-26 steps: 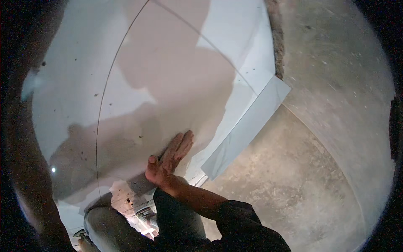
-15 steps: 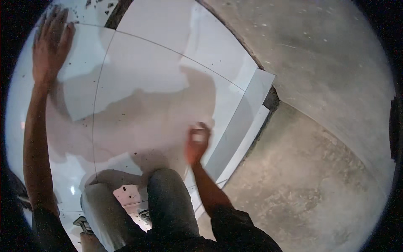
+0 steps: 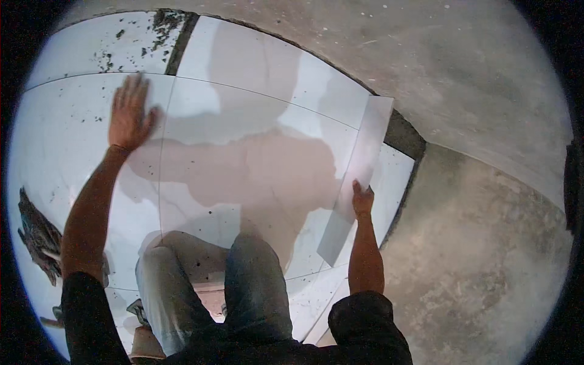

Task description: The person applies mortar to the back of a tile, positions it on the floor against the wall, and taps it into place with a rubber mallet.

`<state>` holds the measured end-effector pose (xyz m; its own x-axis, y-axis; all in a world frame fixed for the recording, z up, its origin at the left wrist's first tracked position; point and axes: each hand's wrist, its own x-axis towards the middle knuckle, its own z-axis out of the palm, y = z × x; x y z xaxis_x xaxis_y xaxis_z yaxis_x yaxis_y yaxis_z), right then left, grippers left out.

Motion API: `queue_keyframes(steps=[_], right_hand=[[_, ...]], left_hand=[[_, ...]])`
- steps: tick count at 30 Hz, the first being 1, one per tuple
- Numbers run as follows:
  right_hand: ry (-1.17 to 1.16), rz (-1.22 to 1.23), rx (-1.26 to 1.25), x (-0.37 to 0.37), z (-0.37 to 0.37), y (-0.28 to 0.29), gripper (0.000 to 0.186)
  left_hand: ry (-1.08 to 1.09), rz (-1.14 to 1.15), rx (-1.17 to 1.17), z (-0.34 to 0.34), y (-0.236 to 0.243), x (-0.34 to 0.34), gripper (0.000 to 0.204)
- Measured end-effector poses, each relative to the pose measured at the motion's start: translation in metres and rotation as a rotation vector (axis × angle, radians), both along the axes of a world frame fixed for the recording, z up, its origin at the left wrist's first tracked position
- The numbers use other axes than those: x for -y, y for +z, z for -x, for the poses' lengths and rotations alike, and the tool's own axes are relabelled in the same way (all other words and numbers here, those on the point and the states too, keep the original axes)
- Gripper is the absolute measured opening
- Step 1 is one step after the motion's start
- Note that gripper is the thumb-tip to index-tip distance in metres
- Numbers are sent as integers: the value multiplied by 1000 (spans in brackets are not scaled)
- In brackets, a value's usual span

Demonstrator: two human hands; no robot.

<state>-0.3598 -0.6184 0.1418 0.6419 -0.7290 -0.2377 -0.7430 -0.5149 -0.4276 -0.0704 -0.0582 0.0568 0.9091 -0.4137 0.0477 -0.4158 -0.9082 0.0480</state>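
My left hand (image 3: 129, 115) is spread flat, palm down, on or just over a large white floor tile (image 3: 91, 146) at the left. Nothing shows in it, and the fingers are slightly blurred. On the right, my right hand (image 3: 363, 199) has its fingers at the right edge of a long, narrow tile strip (image 3: 367, 137), closed on that edge. The strip lies aslant over the tiles, its far end by the bare gap near the wall. Part of the hand's grip is hidden.
Dark crumbs (image 3: 165, 27) lie on the far left tile beside an unfilled gap (image 3: 182, 45). Another gap (image 3: 404, 134) sits beyond the strip. A dark, crusted object (image 3: 39, 237) is at the left. Rough concrete (image 3: 462, 243) borders the tiles on the right.
My left hand has come nearer and to the right across the tiles. My right hand has moved right, from above the tile onto the strip's edge. The view has shifted.
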Motion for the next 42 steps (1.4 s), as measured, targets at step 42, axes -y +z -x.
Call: queue_keyframes(steps=[42], right_hand=[[190,-113,-153,-379,-127,31,58]], left_hand=[[440,97,-184,-40,14,-210,67]])
